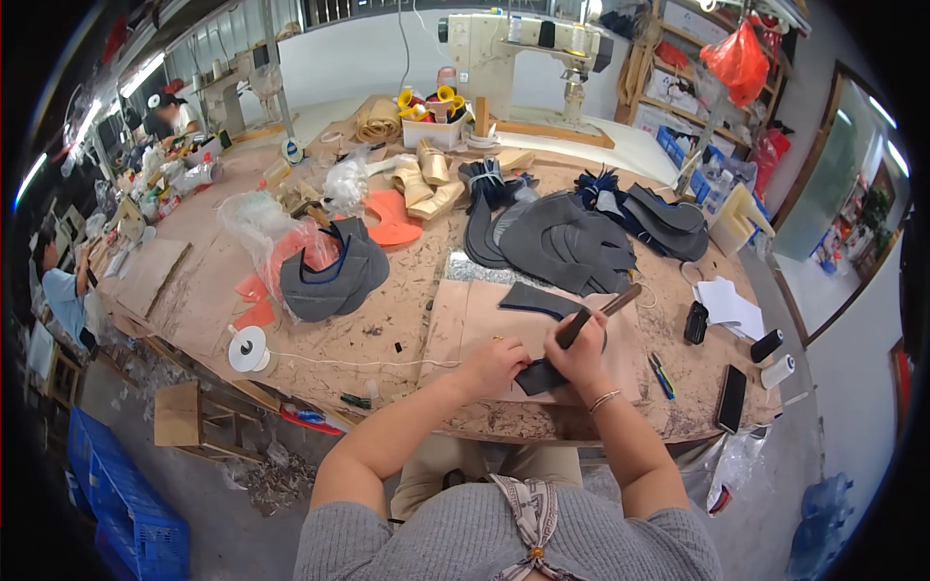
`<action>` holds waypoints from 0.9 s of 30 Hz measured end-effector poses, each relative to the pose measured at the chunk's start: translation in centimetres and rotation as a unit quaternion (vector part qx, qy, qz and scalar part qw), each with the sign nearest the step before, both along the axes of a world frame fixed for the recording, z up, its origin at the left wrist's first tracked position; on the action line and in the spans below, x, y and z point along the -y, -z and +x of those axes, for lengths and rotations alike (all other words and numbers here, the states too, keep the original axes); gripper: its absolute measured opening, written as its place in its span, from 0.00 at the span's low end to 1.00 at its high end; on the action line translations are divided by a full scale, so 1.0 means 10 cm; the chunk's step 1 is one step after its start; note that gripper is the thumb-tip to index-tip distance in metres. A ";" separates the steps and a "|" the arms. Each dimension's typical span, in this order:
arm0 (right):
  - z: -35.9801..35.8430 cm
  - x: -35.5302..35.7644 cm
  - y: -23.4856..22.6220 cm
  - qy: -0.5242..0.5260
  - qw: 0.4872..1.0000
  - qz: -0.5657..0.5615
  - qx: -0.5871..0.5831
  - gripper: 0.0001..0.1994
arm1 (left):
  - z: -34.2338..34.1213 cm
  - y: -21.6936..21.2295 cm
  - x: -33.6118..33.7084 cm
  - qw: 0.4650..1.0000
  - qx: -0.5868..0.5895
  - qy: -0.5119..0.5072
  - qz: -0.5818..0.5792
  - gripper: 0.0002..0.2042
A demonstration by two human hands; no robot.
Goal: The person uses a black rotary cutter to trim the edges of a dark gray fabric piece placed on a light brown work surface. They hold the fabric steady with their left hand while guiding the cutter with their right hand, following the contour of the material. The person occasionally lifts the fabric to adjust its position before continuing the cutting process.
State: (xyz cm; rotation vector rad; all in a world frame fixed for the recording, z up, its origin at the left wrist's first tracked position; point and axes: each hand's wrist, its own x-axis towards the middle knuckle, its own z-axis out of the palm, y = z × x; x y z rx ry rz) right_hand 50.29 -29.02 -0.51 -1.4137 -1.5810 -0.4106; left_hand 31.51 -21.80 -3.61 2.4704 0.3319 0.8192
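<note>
Over on the pinkish work board the left hand presses closed-fingered beside a dark fabric piece while the right hand grips a wooden-handled tool on it (mid-trimming, I'd guess), so next comes steady guiding along the edge.

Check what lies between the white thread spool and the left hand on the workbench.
In the head view, only a thin thread crosses bare benchtop from the white spool toward the left hand.

We see matt grey felt pieces, a scuffed, rough wooden bench, crinkly clear plastic bags.
</note>
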 end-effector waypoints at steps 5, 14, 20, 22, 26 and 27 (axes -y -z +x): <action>-0.15 0.06 -0.27 0.038 0.997 0.048 0.037 0.08 | -0.06 -0.02 0.02 1.000 -0.007 -0.011 0.012 0.02; -0.17 -0.04 -0.24 0.040 0.996 0.063 0.054 0.09 | -0.11 -0.02 0.04 0.999 0.001 -0.039 0.018 0.02; -0.07 -0.12 -0.08 0.046 0.996 0.030 0.066 0.09 | -0.18 -0.01 0.04 0.999 -0.001 -0.032 0.000 0.02; -0.12 -0.10 -0.15 0.038 0.996 0.037 0.067 0.09 | -0.19 -0.02 0.05 0.999 -0.005 -0.037 0.005 0.02; -0.37 -0.06 -0.09 -0.016 1.000 0.012 0.018 0.08 | -0.21 0.03 0.00 1.000 0.001 -0.025 0.013 0.02; -0.32 -0.07 -0.07 -0.015 1.000 0.002 0.011 0.09 | -0.24 0.03 -0.01 1.000 0.001 -0.016 0.011 0.03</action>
